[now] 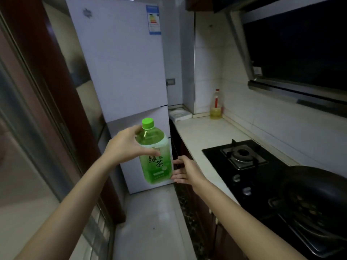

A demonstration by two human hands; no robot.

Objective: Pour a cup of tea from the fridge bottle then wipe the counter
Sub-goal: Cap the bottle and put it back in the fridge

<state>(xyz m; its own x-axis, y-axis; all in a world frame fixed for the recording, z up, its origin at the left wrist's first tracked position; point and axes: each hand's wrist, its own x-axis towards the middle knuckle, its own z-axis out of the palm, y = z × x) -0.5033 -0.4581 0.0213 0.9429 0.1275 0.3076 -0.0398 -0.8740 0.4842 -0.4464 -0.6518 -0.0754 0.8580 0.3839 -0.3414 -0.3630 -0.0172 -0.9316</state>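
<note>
Head view. The left hand (127,145) gripped the shoulder of a green tea bottle (155,152), held upright in the air with its green cap (147,123) on. The right hand (185,170), fingers spread, touched the bottle's lower side. Behind stood a white fridge (120,72), doors closed. At right, a pale counter (202,132) carried an oil bottle (216,106) near the wall, a black gas hob (242,156), and a dark pan (315,188).
</note>
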